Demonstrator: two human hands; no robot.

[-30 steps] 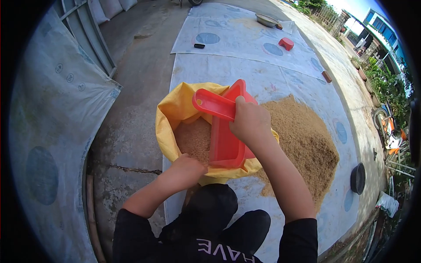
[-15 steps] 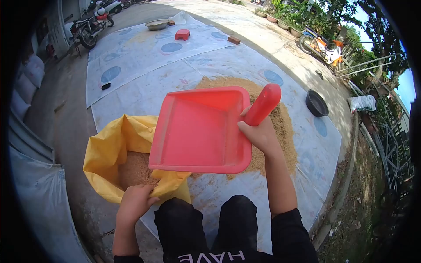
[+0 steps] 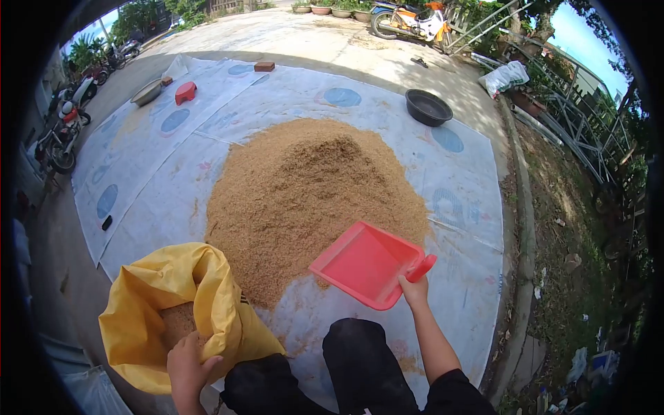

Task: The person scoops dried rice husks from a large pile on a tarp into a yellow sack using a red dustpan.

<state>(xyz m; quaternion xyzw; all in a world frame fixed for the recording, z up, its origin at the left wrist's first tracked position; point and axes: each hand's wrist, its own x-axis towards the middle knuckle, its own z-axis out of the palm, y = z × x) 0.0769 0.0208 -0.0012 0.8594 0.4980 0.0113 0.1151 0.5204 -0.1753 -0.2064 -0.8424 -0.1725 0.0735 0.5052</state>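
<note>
My right hand (image 3: 415, 290) is closed round the handle of a red dustpan (image 3: 366, 263). The pan looks bare inside and hovers at the near right side of a big heap of brown grain or husk (image 3: 304, 180). At the lower left stands a yellow sack (image 3: 238, 325), its mouth wide and some of the same brown stuff (image 3: 180, 325) inside. My left hand (image 3: 187, 363) grips the near rim of this sack, fingers over the inner side.
A white tarp (image 3: 463, 187) lies beneath the heap. Along its far edge are a black basin (image 3: 428, 108), a brick (image 3: 264, 66), a red stool (image 3: 185, 93) and a metal basin (image 3: 146, 93). A small black object (image 3: 106, 223) rests at left. Motorbikes (image 3: 411, 24) are parked beyond.
The red dustpan has swung from beside the sack's mouth to the right, down toward the heap. My left hand has stayed on the sack rim. The view has turned right.
</note>
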